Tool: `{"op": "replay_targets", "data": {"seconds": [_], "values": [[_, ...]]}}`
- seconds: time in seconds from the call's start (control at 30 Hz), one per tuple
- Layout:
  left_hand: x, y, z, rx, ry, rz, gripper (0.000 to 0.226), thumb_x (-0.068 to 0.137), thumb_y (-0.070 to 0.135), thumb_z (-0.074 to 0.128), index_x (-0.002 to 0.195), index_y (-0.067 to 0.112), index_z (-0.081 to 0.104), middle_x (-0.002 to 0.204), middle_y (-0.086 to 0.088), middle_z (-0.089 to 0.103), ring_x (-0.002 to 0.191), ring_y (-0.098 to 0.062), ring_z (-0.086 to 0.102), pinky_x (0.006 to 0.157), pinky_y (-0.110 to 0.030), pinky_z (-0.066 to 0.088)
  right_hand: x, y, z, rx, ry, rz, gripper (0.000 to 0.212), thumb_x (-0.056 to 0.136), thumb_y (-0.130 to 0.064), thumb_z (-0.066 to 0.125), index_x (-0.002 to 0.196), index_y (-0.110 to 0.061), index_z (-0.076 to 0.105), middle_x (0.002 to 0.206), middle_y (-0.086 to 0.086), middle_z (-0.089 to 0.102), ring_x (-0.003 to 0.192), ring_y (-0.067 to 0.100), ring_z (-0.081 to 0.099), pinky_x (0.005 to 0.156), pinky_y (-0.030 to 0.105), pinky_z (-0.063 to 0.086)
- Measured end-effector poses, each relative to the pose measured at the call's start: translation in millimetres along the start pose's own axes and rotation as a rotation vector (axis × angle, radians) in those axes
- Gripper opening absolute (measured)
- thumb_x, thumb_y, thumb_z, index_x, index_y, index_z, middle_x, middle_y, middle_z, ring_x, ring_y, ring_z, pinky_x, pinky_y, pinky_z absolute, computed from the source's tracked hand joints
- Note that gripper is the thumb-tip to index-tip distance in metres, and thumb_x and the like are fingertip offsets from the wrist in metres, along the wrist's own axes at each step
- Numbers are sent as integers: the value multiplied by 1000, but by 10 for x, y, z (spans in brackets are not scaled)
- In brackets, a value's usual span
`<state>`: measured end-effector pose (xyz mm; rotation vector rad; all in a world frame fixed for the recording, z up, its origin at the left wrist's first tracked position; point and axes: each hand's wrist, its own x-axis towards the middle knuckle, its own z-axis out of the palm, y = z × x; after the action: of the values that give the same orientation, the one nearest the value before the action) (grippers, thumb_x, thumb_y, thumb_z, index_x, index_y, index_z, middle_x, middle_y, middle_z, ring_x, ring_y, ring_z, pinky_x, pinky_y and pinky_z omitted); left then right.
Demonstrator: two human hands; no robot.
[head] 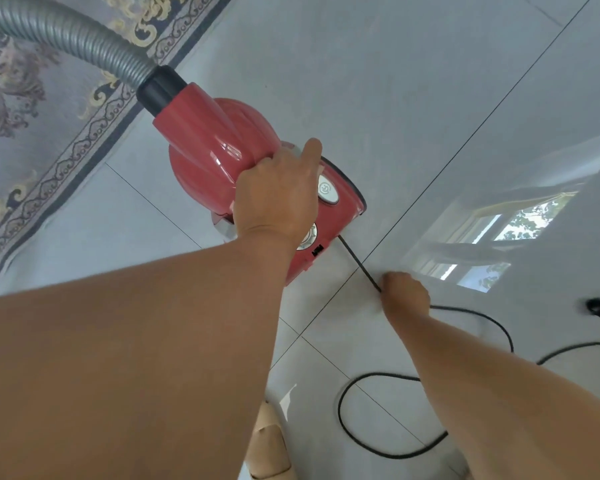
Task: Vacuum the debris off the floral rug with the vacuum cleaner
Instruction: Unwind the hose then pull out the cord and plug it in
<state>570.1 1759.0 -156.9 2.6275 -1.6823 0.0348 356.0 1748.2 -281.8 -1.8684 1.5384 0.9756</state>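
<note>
Two grips: L hand fingers curl round vacuum cleaner top, R hand fingers pinch cord.

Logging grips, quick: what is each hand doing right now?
Left hand: grips the vacuum cleaner.
Right hand: holds the power cord.

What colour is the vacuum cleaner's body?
Glossy red. The vacuum cleaner has a grey ribbed hose. The head view shows it best.

I'm looking into a home, probably a living room: glossy pale floor tiles reflect a window, an ornate floral rug lies on them, and a red household vacuum cleaner sits beside it.
</note>
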Motion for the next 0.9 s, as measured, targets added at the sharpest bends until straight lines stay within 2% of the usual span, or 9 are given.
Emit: {"op": "replay_targets", "data": {"seconds": [0.07,0.17,0.3,0.43,0.57,0.67,0.77,0.83,0.9], "values": [[7,8,5,25,18,1,12,86,12,60,97,15,57,63,0,36,44,-24,48,43,-25,29,-173,327,65,-166,-120,124,38,93,0,42,123,-12,61,124,7,61,118,27,58,92,32,47],[20,14,20,37,-8,-3,17,81,9,64,95,15,58,62,-1,36,44,-24,45,43,-25,28,-85,270,-50,-254,-119,129,39,90,-4,48,126,-16,60,124,4,60,116,26,59,89,32,48],[30,8,9,46,-36,-37,24,69,9,74,89,15,61,55,-3,43,39,-25,49,42,-22,24,244,-568,-242,263,129,-152,30,87,-10,58,117,-7,54,117,12,55,99,36,61,80,38,47],[33,-3,27,64,-10,-40,22,73,10,71,92,16,61,60,-1,36,41,-24,45,43,-23,23,323,-1003,-230,635,89,-20,10,88,-10,51,86,-14,59,105,13,67,94,33,64,77,34,49],[35,-3,11,63,-39,-12,20,82,8,60,101,16,57,66,-1,39,49,-23,40,44,-27,27,108,-489,-75,246,95,-108,27,95,-12,44,106,-11,69,110,13,66,105,34,61,85,33,48],[32,3,-5,44,-41,-4,14,86,10,58,98,15,56,65,-3,45,48,-25,47,44,-27,27,-34,115,-98,-223,-122,78,36,91,-3,45,120,-12,63,120,7,62,113,28,59,83,31,48],[30,1,-1,41,-37,-10,8,95,18,52,101,14,56,68,-6,52,51,-26,49,46,-28,30,-193,245,-188,-615,-278,136,40,82,-6,54,120,-17,65,113,1,64,101,25,63,71,33,49],[39,11,-21,26,-62,-9,14,99,22,45,106,13,54,71,-5,47,55,-26,46,48,-31,32,-191,134,-248,-679,-207,56,39,81,-8,55,117,-18,65,111,1,64,97,25,64,69,32,44],[36,27,-68,7,-81,-5,17,101,24,43,108,13,53,73,-5,43,59,-28,50,51,-32,35,-181,30,-253,-524,-67,-40,41,85,-12,56,125,-16,58,120,3,58,104,24,62,76,31,40]]}}
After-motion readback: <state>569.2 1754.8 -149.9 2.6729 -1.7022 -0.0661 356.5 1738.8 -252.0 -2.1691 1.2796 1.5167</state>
